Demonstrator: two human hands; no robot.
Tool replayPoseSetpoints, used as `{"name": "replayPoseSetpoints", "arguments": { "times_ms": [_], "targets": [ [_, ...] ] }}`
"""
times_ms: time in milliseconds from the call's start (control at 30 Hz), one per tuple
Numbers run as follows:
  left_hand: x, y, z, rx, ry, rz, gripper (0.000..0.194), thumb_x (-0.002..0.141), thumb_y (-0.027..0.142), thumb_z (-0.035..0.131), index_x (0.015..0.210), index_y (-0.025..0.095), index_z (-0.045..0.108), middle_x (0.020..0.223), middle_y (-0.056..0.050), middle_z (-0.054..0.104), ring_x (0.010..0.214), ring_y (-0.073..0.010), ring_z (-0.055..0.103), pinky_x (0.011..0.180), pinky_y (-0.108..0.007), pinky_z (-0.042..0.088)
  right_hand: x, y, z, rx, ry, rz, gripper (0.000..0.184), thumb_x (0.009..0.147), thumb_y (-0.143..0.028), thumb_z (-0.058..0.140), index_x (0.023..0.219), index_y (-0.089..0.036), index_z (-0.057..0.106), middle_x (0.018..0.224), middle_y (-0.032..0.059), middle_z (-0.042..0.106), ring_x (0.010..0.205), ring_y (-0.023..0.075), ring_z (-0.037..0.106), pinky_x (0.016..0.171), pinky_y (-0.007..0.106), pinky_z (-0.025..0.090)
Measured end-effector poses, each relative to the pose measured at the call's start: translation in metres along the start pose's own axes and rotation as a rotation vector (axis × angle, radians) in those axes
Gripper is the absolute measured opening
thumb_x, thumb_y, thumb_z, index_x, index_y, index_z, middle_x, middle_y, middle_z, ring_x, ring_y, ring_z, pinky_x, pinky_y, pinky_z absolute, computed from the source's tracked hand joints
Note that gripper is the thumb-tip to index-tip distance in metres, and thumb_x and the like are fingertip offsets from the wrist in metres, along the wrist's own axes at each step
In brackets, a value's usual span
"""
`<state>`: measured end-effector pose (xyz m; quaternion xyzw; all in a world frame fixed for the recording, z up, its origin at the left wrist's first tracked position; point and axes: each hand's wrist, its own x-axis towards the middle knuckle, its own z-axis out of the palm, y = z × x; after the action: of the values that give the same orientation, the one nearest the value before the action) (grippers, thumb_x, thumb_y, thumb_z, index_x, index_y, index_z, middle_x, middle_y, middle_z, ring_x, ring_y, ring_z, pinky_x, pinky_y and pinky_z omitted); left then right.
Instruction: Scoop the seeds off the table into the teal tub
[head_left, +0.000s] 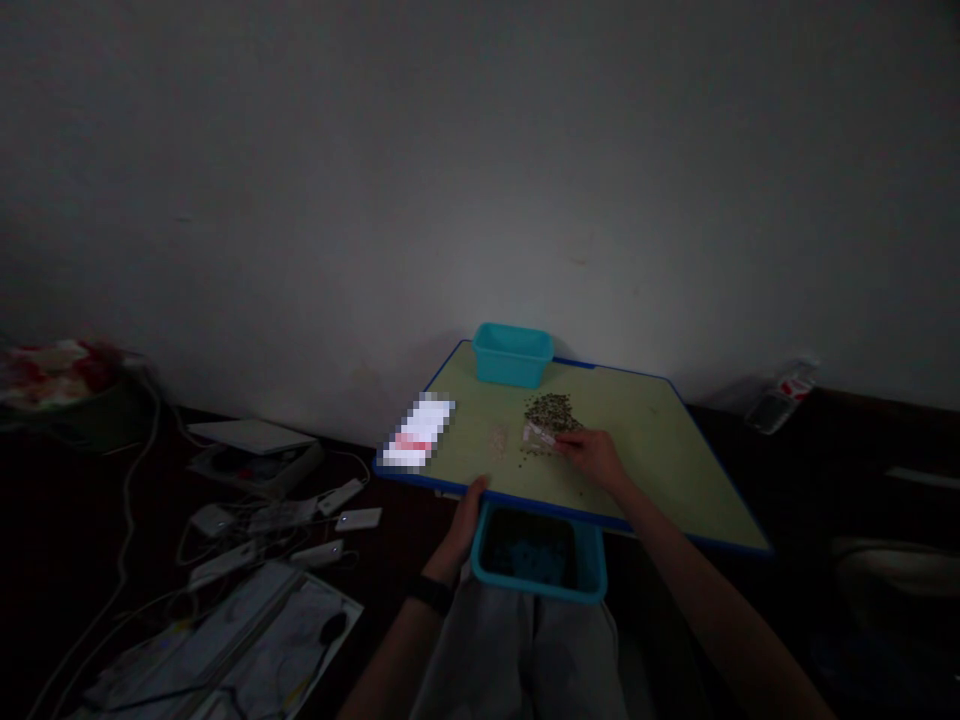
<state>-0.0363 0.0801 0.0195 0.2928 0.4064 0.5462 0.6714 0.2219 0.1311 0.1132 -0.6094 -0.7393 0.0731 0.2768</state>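
Observation:
My right hand (592, 455) reaches over the board, closed on a small, thin, whitish see-through piece (538, 437) whose kind I cannot make out. It touches the near side of a pile of dark and pale seed-like grains (551, 410). A few loose grains lie nearer the edge. Left of the pile is a small patch of pale bits (498, 440). My left hand (469, 508) grips the left side of a blue plastic basin (602, 565) on my lap, its fingertips by the board's front edge. Dark contents lie inside that basin, too dim to name.
A second blue basin (511, 372) stands on the far side of the pale, blue-rimmed board (667, 460). A lit, pixelated phone-like screen (418, 432) lies at the left. Cables and white plugs (358, 519) clutter the left floor. A clear bottle (780, 398) leans at the right wall.

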Motion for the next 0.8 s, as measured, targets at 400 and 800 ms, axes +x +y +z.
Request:
{"name": "replayPoseSetpoints", "arguments": {
  "times_ms": [400,800],
  "targets": [
    [0.003,-0.002,0.000,-0.024,-0.032,0.002,0.046,0.088,0.050,0.062,0.118,0.016,0.071,0.129,-0.011,0.074,0.132,-0.0302,0.060,0.120,-0.045,0.037,-0.016,-0.010,0.000,0.078,-0.009,-0.059,0.017,0.086,-0.025,0.070,0.095,-0.032,0.083,0.091,0.0003,0.081,0.080,0.0207,0.076,0.075,0.030,0.058],
    [-0.003,0.002,0.003,-0.035,-0.020,-0.022,0.043,0.091,0.047,0.060,0.119,0.017,0.071,0.133,-0.010,0.072,0.132,-0.0303,0.060,0.120,-0.047,0.038,-0.060,0.038,-0.042,0.192,0.199,0.147,0.021,0.081,-0.038,0.070,0.091,-0.026,0.083,0.093,0.0051,0.081,0.087,0.0277,0.077,0.080,0.037,0.060]
  ]
}}
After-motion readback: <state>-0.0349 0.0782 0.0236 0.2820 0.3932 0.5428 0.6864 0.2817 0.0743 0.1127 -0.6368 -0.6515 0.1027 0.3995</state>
